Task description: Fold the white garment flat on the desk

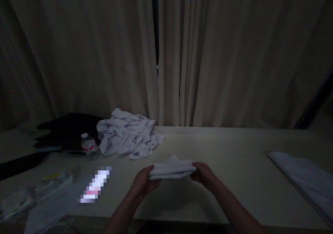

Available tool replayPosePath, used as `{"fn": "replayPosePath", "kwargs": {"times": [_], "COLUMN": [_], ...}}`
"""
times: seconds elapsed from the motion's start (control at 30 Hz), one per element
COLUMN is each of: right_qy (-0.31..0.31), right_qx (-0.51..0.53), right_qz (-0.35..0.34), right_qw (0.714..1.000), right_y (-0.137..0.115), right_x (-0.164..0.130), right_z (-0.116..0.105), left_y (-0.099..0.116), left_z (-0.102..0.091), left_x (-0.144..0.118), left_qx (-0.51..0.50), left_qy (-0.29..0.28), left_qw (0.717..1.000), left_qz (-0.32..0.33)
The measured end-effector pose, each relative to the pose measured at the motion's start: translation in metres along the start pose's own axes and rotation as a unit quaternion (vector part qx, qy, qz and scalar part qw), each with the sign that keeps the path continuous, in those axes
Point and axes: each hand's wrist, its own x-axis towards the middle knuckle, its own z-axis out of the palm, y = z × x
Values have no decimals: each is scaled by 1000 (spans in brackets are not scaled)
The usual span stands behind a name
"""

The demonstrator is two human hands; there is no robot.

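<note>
While the room is dim, two hands hold a small folded white cloth [171, 169] just above the pale surface [221, 147]. The left hand [143, 182] is closed on the left end of the cloth, with the thumb on top and the fingers under it. The right hand [204, 174] is closed on the right end in the same way. The cloth lies flat between the two hands, and a little corner sticks up in the middle. Farther back on the left sits a messy pile of white clothes [130, 136], well apart from the hands. Just left of the pile stands a small water bottle [90, 146], and behind it lies something dark [67, 130]. At the right edge lies another flat white cloth [304, 178]. Long pale curtains [208, 53] hang behind the surface.
</note>
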Motion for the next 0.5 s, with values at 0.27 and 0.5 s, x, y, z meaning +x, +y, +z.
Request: {"fn": "replayPosePath", "kwargs": {"times": [0.27, 0.5], "right_qy": [49, 109], "right_qx": [14, -60], "right_qz": [-135, 10], "right_qw": [989, 992], "right_y": [-115, 61], "right_x": [-21, -95], "right_z": [-19, -105], "left_y": [74, -114], "left_z": [66, 20], "left_x": [-8, -23], "left_qx": [-24, -33], "left_qy": [-105, -87], "left_qw": [986, 994], "left_qz": [128, -61]}}
